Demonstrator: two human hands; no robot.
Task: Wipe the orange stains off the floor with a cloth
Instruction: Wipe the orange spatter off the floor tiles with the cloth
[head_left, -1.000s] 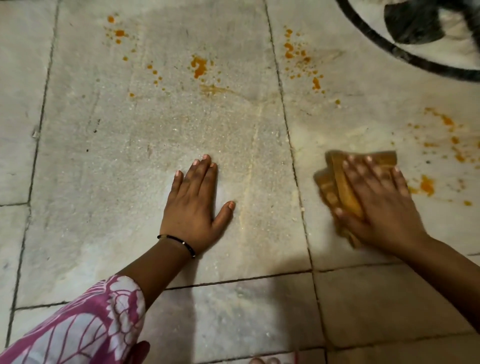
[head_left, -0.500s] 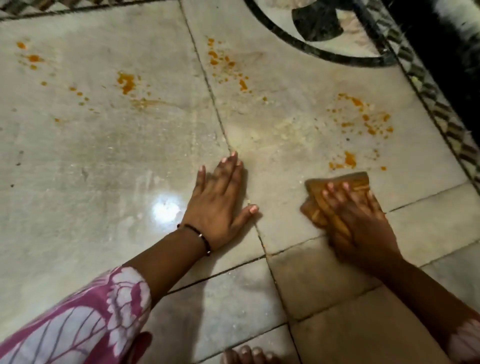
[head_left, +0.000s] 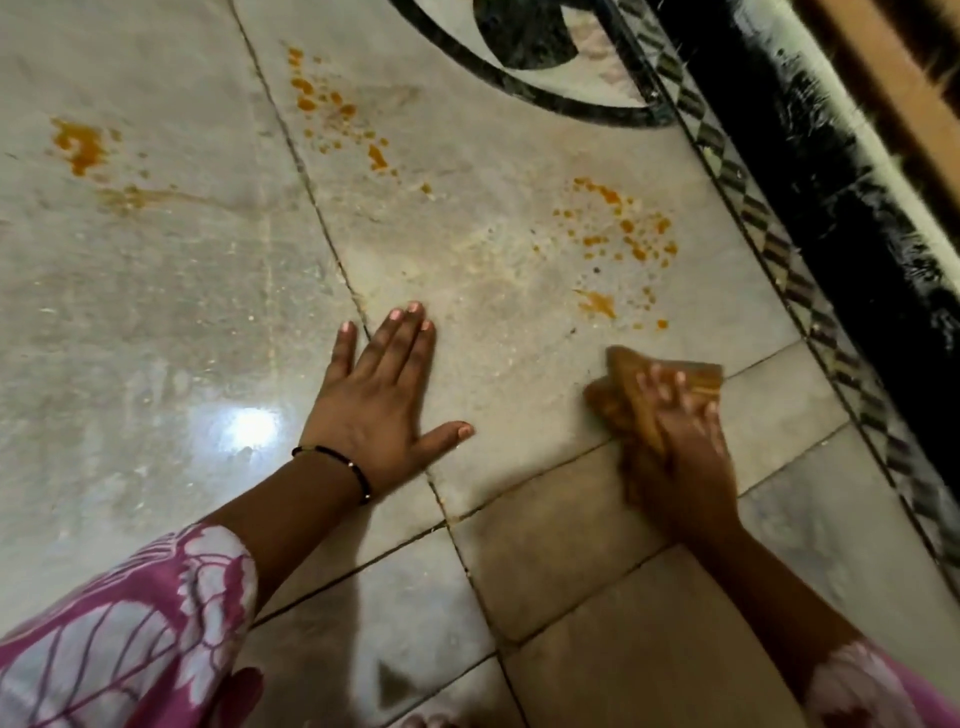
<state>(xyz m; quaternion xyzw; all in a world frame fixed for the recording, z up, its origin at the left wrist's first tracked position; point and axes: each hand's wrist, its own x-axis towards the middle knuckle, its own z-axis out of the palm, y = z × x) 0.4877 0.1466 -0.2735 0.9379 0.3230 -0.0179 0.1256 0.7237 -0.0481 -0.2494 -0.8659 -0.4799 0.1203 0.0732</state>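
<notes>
My right hand (head_left: 685, 452) presses a folded orange-brown cloth (head_left: 631, 389) flat on the grey stone floor, fingers lying straight over it; the hand is blurred. Just beyond the cloth lies a cluster of orange stains (head_left: 618, 234) with a larger blot (head_left: 597, 302) nearest it. More orange spots (head_left: 337, 111) run along a tile joint further back, and a bigger smear (head_left: 78, 148) sits at the far left. My left hand (head_left: 376, 400) rests flat on the floor with fingers spread, left of the cloth, holding nothing.
A black inlaid curve (head_left: 519, 88) and a checkered border strip (head_left: 769, 244) run along the floor's right side, with a dark raised edge (head_left: 831, 156) beyond. A bright light reflection (head_left: 249, 426) shines on the tile near my left wrist. Toes (head_left: 426, 721) show at the bottom.
The view has swung left and closer, so the stains and border shifted. My right hand and the cloth slid nearer me, away from the stains. My left hand stays planted.
</notes>
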